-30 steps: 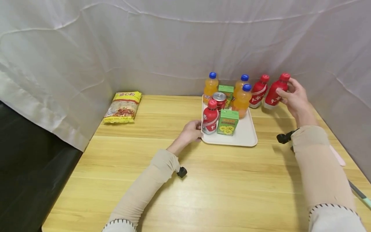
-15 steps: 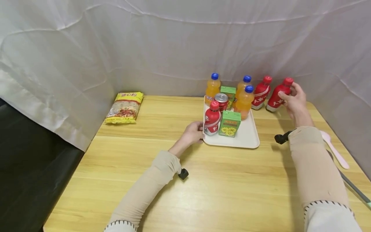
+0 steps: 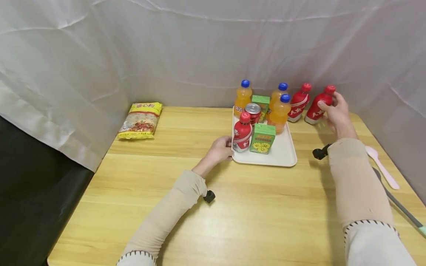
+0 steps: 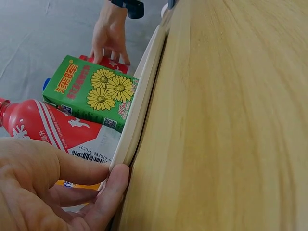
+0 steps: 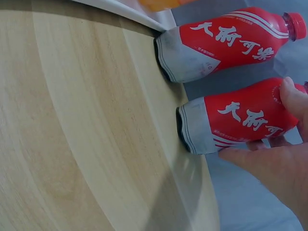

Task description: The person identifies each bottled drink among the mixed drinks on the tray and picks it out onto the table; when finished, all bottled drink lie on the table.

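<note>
My right hand (image 3: 339, 113) grips a red cola bottle (image 5: 245, 116), which stands upright on the table at the back right. Close beside it, to the left, stands another red cola bottle (image 5: 221, 41), just off the tray's right edge. My left hand (image 3: 219, 149) pinches the left rim of the white tray (image 4: 144, 96) between thumb and fingers. On the tray are a red cola bottle (image 3: 242, 135), green drink cartons (image 4: 94, 91), a red can (image 3: 253, 112) and orange soda bottles (image 3: 279, 112) with blue caps. The rear carton is partly hidden behind the can.
A yellow bag of pasta (image 3: 141, 121) lies at the back left. Near the right edge of the table (image 3: 253, 214) lie a pink spoon (image 3: 382, 168) and a dark-handled utensil (image 3: 401, 207), partly behind my right forearm. A grey curtain (image 3: 199, 55) hangs behind.
The red cola bottle in my right hand has come down from a slight tilt onto the table. My left hand stays at the tray rim. The head view has shifted slightly.
</note>
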A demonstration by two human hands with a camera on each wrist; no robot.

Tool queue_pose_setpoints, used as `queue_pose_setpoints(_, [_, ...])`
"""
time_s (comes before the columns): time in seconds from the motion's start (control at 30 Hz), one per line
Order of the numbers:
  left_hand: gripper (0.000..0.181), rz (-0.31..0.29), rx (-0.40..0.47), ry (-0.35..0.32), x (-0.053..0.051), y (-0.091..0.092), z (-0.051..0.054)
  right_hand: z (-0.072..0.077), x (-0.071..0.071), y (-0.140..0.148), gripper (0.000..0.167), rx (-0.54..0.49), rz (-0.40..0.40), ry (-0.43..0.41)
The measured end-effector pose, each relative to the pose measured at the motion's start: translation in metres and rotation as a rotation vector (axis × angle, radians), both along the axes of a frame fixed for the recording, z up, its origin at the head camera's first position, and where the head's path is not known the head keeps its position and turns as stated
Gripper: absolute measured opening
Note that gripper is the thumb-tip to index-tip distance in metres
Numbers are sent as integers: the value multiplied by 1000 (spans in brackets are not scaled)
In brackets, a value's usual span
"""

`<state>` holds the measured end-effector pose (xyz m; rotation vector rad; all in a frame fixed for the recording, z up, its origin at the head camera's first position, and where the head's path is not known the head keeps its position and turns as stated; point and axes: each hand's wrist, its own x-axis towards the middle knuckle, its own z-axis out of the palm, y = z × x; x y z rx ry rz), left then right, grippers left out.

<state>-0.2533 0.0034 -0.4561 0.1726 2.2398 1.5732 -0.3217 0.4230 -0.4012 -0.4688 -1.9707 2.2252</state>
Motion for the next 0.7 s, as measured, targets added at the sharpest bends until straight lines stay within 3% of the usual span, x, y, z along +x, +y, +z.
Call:
queue_pose_setpoints(0.1, [64,-12,-5,-1,0,2,-1,0,3,3,82,18,-7,-39])
queue_pose_setpoints(0.23, [64,-40,-13,-7,2,5,-3,12,14,4,86,93,-112,-52])
queue_pose_setpoints(0.3, [64,-35,-14,2,1,5,-2,24,18,-2,80,134,-209,21])
queue_pose_setpoints(0.43, [63,-20,-30,19,0,2,2,51,22,-24,54,145,-351,309])
queue_pose_setpoints(0.5, [64,-20,-36,18,-1,1,4,61,26,-37,47,20,-274,433])
queue_pose_setpoints(0.57, [65,-22,-39,16,-1,0,5,69,32,-49,44,-148,-113,481])
queue_pose_setpoints(0.63, [65,-21,-39,20,-1,-1,5,71,36,-58,45,-302,64,453])
queue_pose_setpoints(0.7, [64,-19,-37,23,-1,-2,3,68,38,-66,45,-363,201,403])
